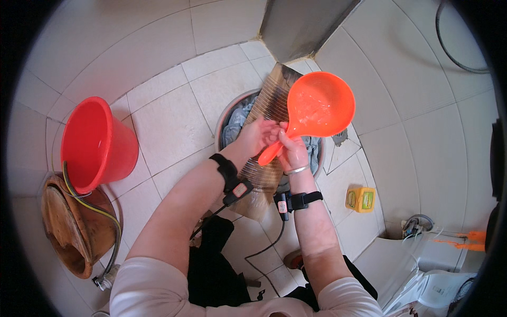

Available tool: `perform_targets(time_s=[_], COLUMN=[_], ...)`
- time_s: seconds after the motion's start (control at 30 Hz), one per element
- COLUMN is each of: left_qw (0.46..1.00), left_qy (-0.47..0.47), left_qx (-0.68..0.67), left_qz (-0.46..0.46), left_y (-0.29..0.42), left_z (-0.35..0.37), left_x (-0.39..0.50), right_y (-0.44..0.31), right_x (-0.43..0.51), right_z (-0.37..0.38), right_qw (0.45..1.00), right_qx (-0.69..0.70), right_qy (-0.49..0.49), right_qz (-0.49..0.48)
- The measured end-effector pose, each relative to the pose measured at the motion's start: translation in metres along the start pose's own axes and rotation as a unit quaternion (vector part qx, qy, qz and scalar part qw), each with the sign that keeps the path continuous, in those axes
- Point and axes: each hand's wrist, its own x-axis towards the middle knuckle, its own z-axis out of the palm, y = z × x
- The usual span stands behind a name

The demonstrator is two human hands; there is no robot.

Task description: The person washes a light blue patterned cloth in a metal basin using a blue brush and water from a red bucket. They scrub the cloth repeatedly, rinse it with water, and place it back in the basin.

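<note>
My right hand (292, 152) grips the handle of an orange plastic water ladle (334, 115), with clear water in its bowl. My left hand (257, 136), its fingers loosely curled, is beside the handle, close to my right fingertips; it appears to hold nothing. Below both hands a ribbed wooden washboard (259, 174) slants across a round basin (218, 134). Grey-blue cloth (233, 125) lies in the basin on both sides of the board. The ladle hides part of the basin and the board's upper right side.
On the left, a red plastic bucket (122, 148) stands by a brown urn-like vessel (79, 226), with a hose (107, 214) running down past them. A yellow box (360, 199) sits on the tiled floor at right. Cables hang from my wrist straps.
</note>
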Motion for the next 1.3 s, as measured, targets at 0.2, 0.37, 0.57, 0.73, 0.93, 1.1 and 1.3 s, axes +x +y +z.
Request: perform_targets(time_s=[0.2, 0.37, 0.57, 0.73, 0.93, 1.1, 1.3], left_qw=[0.956, 0.950, 0.865, 0.985, 0.953, 0.896, 0.941], left_qy=[0.214, 0.253, 0.319, 0.147, 0.121, 0.241, 0.181], left_qx=[0.143, 0.178, 0.374, 0.093, 0.269, 0.373, 0.286], left_qz=[-0.142, -0.036, -0.103, -0.015, -0.063, -0.017, 0.009], left_y=[-0.026, -0.030, -0.027, -0.015, -0.001, -0.007, -0.009], left_z=[0.016, 0.030, 0.057, 0.055, 0.041, 0.060, 0.057], left_x=[0.017, 0.029, 0.030, 0.023, 0.001, 0.003, 0.014], right_y=[-0.014, -0.023, -0.018, 0.012, 0.029, 0.032, 0.042], right_x=[0.030, 0.049, 0.060, 0.040, 0.008, -0.004, -0.018], right_z=[-0.006, -0.010, -0.014, -0.012, -0.015, -0.015, -0.013], right_qw=[0.993, 0.990, 0.973, 0.980, 0.976, 0.978, 0.942], right_qx=[-0.051, -0.102, -0.149, -0.040, -0.129, -0.160, -0.290], right_qy=[0.060, 0.040, 0.160, 0.193, 0.140, 0.107, 0.168], right_qz=[-0.082, -0.093, -0.067, -0.004, 0.107, 0.086, 0.007])
